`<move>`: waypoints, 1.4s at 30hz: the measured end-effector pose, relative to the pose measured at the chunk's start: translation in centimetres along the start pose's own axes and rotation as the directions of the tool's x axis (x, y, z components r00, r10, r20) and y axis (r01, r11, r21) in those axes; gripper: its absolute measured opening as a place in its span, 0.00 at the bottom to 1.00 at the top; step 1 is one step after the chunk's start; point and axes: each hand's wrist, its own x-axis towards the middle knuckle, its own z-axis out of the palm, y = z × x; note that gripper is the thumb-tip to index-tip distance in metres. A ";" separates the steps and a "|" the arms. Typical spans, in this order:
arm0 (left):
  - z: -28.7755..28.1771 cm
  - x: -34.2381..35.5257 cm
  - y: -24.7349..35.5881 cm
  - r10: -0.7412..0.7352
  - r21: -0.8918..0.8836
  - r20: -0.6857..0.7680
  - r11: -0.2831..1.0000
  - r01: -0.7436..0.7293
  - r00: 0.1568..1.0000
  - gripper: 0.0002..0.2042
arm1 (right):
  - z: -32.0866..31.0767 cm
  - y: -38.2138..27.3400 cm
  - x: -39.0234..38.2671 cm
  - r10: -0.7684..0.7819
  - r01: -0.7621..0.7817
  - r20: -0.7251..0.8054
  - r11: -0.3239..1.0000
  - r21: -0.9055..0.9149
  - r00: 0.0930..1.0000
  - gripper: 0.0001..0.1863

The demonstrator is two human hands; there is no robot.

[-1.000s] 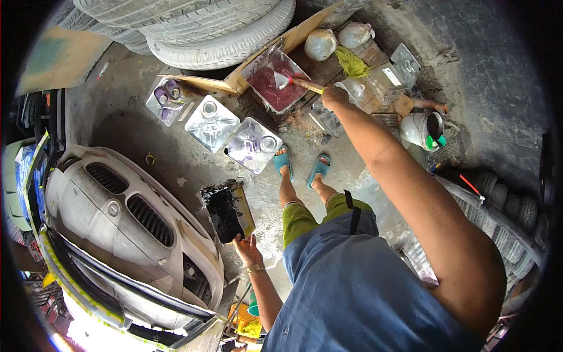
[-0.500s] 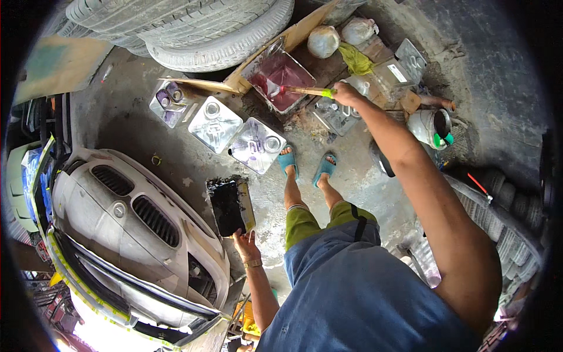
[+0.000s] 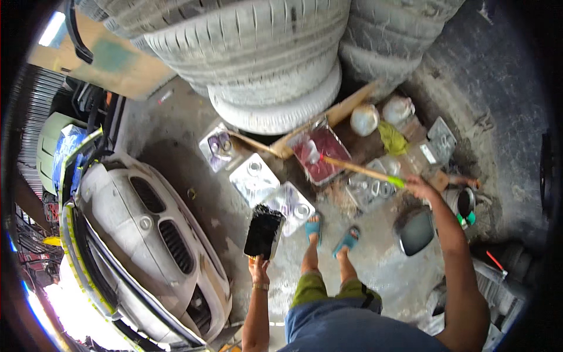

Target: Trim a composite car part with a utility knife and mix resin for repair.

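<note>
My left hand (image 3: 258, 271), a watch at its wrist, grips the near end of a flat rectangular thing (image 3: 264, 232) coated in glossy black; its exact kind is unclear. The hand's fingers close around that near edge. Out to the right, my right hand (image 3: 419, 186) is closed on the green-wrapped end of a long wooden-handled brush (image 3: 360, 169). The brush's far, reddish end reaches into an open square tin (image 3: 333, 146) with a dark red inside and a pale smear. The bristles cannot be made out.
Silver rectangular cans (image 3: 254, 179) stand left of the tin. Large tires (image 3: 264, 64) are stacked behind a wooden board (image 3: 355, 104). A car front end (image 3: 132, 223) fills the left. A yellow-green cloth (image 3: 392, 138), white round bundles (image 3: 365, 119) and an open pail (image 3: 463, 201) lie right.
My view has tilted toward the tires. My right hand has drawn farther from the tin, showing more brush handle. My left hand has carried the black-coated thing forward, toward the silver cans.
</note>
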 end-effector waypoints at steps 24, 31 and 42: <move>23.0 11.8 -4.6 0.145 0.107 0.113 0.982 -0.157 0.983 0.14 | -1.9 5.5 -32.7 -0.128 0.174 -0.370 0.980 0.094 0.920 0.16; 25.7 13.2 -4.2 0.217 0.257 0.051 0.941 -0.222 0.975 0.09 | -0.5 3.0 -35.6 -0.503 0.351 -0.453 0.856 -0.381 0.736 0.19; 28.2 11.6 -3.6 0.304 0.249 0.089 0.915 -0.317 0.948 0.09 | -0.7 2.3 -38.1 -0.543 0.284 -0.489 0.814 -0.507 0.683 0.20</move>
